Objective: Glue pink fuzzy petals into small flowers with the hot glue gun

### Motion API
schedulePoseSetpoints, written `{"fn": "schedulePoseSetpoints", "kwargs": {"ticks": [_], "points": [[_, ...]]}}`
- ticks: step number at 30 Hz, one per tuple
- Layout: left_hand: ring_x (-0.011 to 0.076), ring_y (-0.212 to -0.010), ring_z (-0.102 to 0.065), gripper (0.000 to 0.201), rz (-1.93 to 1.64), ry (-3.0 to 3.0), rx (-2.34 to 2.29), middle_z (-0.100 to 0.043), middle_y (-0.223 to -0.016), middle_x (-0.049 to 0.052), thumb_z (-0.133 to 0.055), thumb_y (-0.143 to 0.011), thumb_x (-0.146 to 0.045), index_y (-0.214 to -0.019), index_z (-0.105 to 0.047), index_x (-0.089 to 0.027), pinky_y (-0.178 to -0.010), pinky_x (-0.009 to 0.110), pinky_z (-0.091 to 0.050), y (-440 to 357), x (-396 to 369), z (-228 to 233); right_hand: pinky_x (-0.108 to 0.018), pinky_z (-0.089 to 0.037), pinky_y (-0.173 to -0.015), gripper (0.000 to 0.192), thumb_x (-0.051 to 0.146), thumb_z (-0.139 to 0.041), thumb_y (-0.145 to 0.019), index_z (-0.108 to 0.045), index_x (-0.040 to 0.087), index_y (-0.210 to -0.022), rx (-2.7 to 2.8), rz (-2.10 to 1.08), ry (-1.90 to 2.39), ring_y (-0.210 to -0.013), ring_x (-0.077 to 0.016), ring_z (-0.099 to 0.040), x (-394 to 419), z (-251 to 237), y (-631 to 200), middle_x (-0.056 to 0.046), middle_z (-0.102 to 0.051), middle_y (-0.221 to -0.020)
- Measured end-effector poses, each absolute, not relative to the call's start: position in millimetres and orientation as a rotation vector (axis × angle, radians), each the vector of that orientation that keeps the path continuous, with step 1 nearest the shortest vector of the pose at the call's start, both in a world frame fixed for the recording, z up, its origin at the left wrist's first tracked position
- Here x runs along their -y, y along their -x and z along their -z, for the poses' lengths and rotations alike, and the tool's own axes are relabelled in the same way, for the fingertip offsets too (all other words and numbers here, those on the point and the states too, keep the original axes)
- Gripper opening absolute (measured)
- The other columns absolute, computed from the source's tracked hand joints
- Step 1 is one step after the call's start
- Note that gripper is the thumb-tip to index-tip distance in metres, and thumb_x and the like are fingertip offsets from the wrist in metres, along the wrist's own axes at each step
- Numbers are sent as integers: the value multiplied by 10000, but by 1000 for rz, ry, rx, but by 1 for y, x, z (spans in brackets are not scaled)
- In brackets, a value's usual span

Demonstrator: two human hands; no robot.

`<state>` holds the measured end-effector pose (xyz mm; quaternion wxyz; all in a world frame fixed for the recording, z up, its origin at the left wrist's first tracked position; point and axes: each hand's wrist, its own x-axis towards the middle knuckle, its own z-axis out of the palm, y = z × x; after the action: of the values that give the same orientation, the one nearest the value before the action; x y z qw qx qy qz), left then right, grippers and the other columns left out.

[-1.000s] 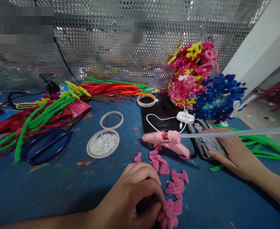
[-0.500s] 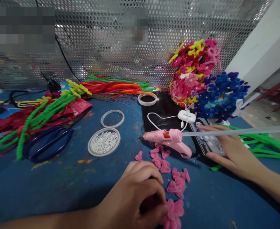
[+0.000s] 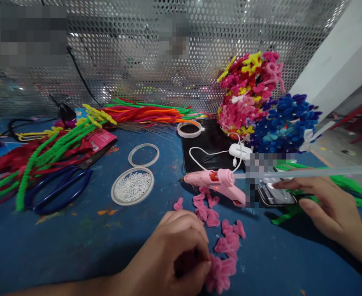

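Perforated metal panelling [image 3: 113,57] is closing off the far side of the blue surface [image 3: 76,242], with a white wall [image 3: 332,57] rising beyond the right hand [image 3: 329,205]. Heaps of pipe-cleaner stems [image 3: 54,152] are lying well left of the left hand [image 3: 175,255]; flower bunches [image 3: 261,107] are standing beyond the right hand. The right hand has shifted outward since a second ago, its grip now open, one fingertip touching the phone [image 3: 276,195]. The glue gun [image 3: 218,185] is lying just left of it. The left grip is staying closed on the pink flower piece [image 3: 221,273], so assembly is judged paused.
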<state>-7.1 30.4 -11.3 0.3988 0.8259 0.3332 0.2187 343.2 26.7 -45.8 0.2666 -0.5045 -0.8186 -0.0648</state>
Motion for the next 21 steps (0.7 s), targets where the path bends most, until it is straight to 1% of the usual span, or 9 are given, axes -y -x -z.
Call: {"fn": "schedulePoseSetpoints", "kwargs": {"ticks": [2, 4, 6, 9, 11, 14, 18, 19, 21], "points": [[137, -804, -559, 138, -545, -2081, -859, -628, -791, -11, -574, -689, -57, -696, -593, -194, -765, 263, -428, 6, -31, 9, -349, -448, -712, 219, 343, -425, -885, -590, 287, -1018, 2166, 190, 1414, -881, -252, -602, -30, 47, -340, -27, -671, -956], [134, -805, -561, 149, -532, -2075, -867, -631, -790, -15, -578, -681, -45, -695, -595, -192, -767, 261, -430, 6, -31, 8, -401, -437, -815, 276, 380, -395, -893, -576, 269, -1071, 2123, 164, 1421, -1002, -285, -569, -37, 47, -334, -60, -637, -1063], [131, -811, -563, 160, -537, -2075, -863, -632, -797, -18, -586, -674, -33, -700, -599, -191, -772, 260, -428, 5, -31, 6, -475, -380, -928, 378, 428, -385, -889, -506, 242, -1195, 2150, 95, 1392, -1131, -318, -493, -45, 46, -326, -98, -579, -1189], [129, -811, -563, 170, -532, -2083, -852, -629, -793, -22, -589, -670, -22, -699, -601, -190, -772, 259, -425, 5, -32, 6, -517, -323, -984, 508, 469, -443, -859, -404, 229, -1306, 2296, 15, 1404, -1207, -329, -423, -54, 43, -319, -112, -523, -1283], [130, -810, -562, 164, -536, -2090, -840, -629, -791, -22, -589, -675, -29, -697, -600, -190, -769, 260, -424, 5, -32, 5, -510, -334, -973, 470, 452, -447, -861, -436, 230, -1276, 2279, 28, 1386, -1197, -328, -435, -53, 42, -319, -111, -535, -1266], [134, -814, -562, 146, -531, -2101, -841, -632, -793, -18, -586, -695, -47, -702, -602, -192, -772, 265, -423, 6, -32, 6, -465, -386, -917, 321, 396, -403, -888, -555, 239, -1123, 2118, 91, 1314, -1131, -318, -501, -42, 42, -328, -99, -585, -1175], [131, -828, -561, 135, -576, -2099, -806, -624, -796, -20, -580, -721, -59, -712, -595, -193, -807, 276, -415, 8, -32, 12, -369, -461, -737, 254, 373, -426, -889, -622, 262, -1006, 2139, 60, 1360, -932, -271, -610, -31, 45, -339, -47, -680, -978], [130, -836, -561, 133, -592, -2090, -800, -622, -804, -19, -577, -730, -61, -717, -594, -192, -823, 281, -413, 8, -32, 13, -366, -464, -723, 257, 367, -417, -896, -627, 258, -997, 2090, 61, 1397, -908, -265, -619, -32, 46, -338, -46, -685, -966], [128, -827, -560, 125, -628, -2058, -790, -616, -800, -12, -565, -754, -70, -717, -591, -186, -834, 287, -415, 9, -32, 14, -403, -456, -789, 276, 360, -391, -910, -625, 236, -985, 1941, 76, 1463, -954, -275, -608, -37, 46, -334, -66, -672, -1015]]}}
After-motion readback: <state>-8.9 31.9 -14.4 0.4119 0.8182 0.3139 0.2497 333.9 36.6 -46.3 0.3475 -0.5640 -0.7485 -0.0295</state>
